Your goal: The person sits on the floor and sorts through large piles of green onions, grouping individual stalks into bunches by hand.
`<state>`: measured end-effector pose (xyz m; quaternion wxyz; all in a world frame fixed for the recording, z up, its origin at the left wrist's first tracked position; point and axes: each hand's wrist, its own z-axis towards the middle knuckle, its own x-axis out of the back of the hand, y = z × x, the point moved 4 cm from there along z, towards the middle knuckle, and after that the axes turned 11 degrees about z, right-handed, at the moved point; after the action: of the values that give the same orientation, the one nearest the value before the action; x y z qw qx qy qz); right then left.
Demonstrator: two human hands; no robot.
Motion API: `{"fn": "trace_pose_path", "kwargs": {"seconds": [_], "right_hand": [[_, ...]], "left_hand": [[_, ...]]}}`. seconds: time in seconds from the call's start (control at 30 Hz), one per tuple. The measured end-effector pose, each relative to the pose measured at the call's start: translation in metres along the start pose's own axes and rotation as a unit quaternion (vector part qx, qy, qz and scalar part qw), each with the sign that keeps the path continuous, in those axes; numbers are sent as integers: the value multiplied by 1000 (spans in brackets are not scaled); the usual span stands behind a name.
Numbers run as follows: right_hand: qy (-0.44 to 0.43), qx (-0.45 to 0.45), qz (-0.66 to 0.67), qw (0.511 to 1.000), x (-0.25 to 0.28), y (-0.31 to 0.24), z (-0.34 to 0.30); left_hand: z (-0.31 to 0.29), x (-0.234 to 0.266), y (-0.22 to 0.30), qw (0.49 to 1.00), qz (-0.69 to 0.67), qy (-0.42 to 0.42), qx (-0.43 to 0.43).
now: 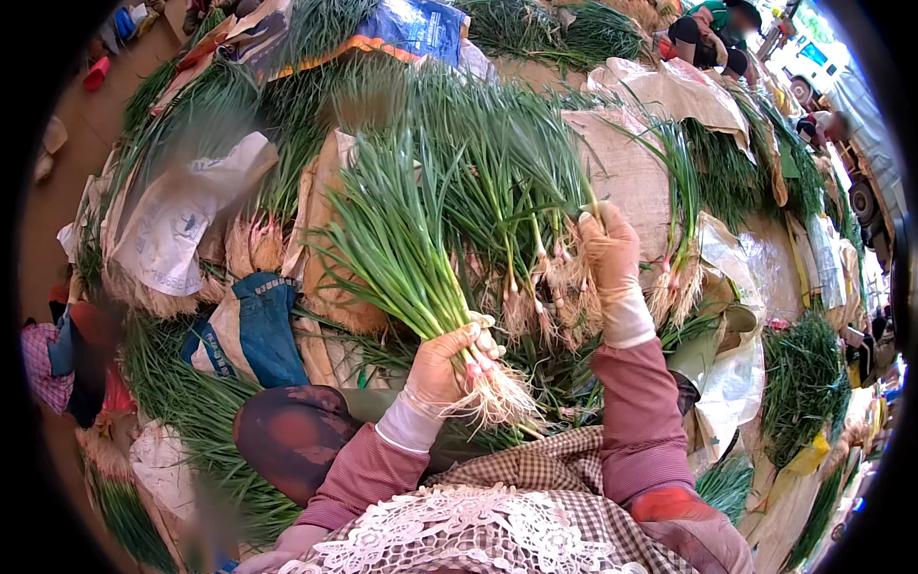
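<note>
My left hand [440, 368], in a thin pale glove, is closed round a thick bunch of green garlic [406, 263]. Its long leaves fan up and to the left, and pinkish bulbs with whitish roots stick out below the fist. Higher and to the right, my gloved right hand [610, 251] is pinched on green garlic leaves at its fingertips; how many stalks it holds is hard to see. Between and beyond both hands lies a heap of loose green garlic [492, 182], roots toward me. A smaller bunch [681, 230] lies right of my right hand.
Pale woven sacks [622, 158] lie under and between the heaps. A blue and white sack [258, 330] is at the left, beside my knee [292, 440]. More green leaves [806, 387] are piled at the right. Other people [712, 38] and a vehicle [813, 67] are farther off.
</note>
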<state>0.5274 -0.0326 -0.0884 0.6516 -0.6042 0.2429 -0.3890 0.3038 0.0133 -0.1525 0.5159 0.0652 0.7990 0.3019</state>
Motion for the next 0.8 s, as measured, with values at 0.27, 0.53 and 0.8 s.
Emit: {"fn": "trace_pose_path", "kwargs": {"seconds": [0.27, 0.53, 0.8], "right_hand": [[-220, 62, -347, 910, -29, 28, -43], [-34, -187, -363, 912, 11, 73, 3], [59, 69, -19, 996, 21, -26, -19]], "left_hand": [[-9, -15, 16, 993, 96, 35, -66], [-1, 3, 5, 1000, 15, 17, -15], [8, 6, -3, 997, -68, -12, -19]]}}
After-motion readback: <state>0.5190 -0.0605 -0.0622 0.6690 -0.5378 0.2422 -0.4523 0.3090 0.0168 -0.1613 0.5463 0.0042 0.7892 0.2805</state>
